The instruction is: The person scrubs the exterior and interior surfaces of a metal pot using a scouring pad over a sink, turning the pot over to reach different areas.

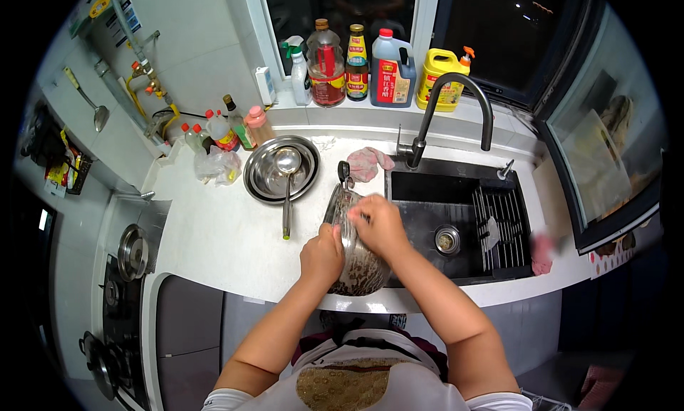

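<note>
A glass pot lid (354, 251) with a dark knob at its top stands tilted on edge on the white counter (221, 233), just left of the black sink (456, 211). My left hand (322, 256) grips the lid's left rim. My right hand (377, 226) lies on the lid's upper face, fingers curled and pressed against the glass; whether it holds a cloth or sponge is hidden.
Stacked steel bowls (274, 179) with a ladle (287, 186) sit behind on the counter, a pink rag (367, 162) by the black tap (456, 105). Bottles (356, 65) line the windowsill and corner. A gas hob (117, 297) lies at far left.
</note>
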A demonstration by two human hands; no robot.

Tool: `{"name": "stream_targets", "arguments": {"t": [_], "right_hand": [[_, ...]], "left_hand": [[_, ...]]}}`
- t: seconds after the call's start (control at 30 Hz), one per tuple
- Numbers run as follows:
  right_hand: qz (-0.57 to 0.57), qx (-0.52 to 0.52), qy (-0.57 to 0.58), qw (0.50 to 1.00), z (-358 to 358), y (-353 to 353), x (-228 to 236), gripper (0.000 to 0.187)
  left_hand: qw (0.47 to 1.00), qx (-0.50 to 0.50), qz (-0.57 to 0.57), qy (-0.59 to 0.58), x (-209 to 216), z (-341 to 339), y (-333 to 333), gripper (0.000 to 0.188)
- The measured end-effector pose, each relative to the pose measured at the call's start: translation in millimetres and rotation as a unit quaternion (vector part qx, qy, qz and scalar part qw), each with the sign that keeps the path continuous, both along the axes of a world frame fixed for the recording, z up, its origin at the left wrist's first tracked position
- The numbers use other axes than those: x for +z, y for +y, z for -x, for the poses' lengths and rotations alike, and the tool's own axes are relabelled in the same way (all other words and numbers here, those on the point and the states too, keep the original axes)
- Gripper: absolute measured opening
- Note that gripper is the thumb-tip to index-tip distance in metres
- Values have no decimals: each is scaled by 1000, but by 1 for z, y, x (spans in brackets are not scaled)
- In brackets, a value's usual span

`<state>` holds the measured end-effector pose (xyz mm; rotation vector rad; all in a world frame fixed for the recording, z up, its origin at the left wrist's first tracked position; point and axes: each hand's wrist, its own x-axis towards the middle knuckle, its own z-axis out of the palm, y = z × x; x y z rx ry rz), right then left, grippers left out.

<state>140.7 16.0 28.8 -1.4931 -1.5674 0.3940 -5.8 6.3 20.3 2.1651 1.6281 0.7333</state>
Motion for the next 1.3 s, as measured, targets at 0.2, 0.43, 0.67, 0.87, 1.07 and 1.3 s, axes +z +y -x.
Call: {"name": "stream_targets", "arguments": {"t": [0.2, 0.43, 0.67, 0.87, 1.07, 1.3], "right_hand": [[-3, 39, 30, 999, -3, -6, 4, 6], [-54, 86, -33, 994, 14, -29, -1, 8], [-53, 25, -14, 998, 6, 13, -5, 13], [-105, 109, -94, 984, 15, -27, -5, 14], [49, 49, 16, 997, -4, 31, 1, 17], [-132, 105, -69, 983, 12, -9, -4, 13]], "left_hand": [[1000, -5, -3, -20, -5, 3, 1, 32], [999, 11, -1, -36, -6, 12, 7, 30], [999, -5, -7, -40, -4, 11, 7, 28], [998, -20, -9, -52, -9, 16, 6, 28], [999, -16, -4, -42, -2, 11, 2, 28], [998, -25, 5, -59, -7, 17, 2, 28]]}}
